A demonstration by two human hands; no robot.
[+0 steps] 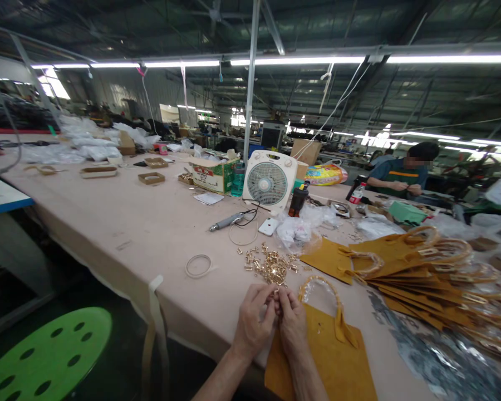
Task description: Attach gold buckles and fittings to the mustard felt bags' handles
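Note:
My left hand [254,316] and my right hand [292,323] meet over the table's front edge, fingertips pinched together. Between them is a small gold metal fitting [276,292], mostly hidden by the fingers. Just beyond my fingers lies a loose pile of gold fittings [274,266]. Under my right hand and forearm spreads a mustard bag panel [338,356], with a curved handle [319,280] wrapped in clear plastic at its top. To the right is a fanned stack of similar mustard panels [417,284] with handles.
A grey electric screwdriver [226,221], white phone [268,225] and tape roll [198,266] lie on the table. Behind stand a box fan [270,181], dark bottle [298,200] and green carton [212,175]. A green stool [54,351] is lower left; a co-worker [398,172] sits far right.

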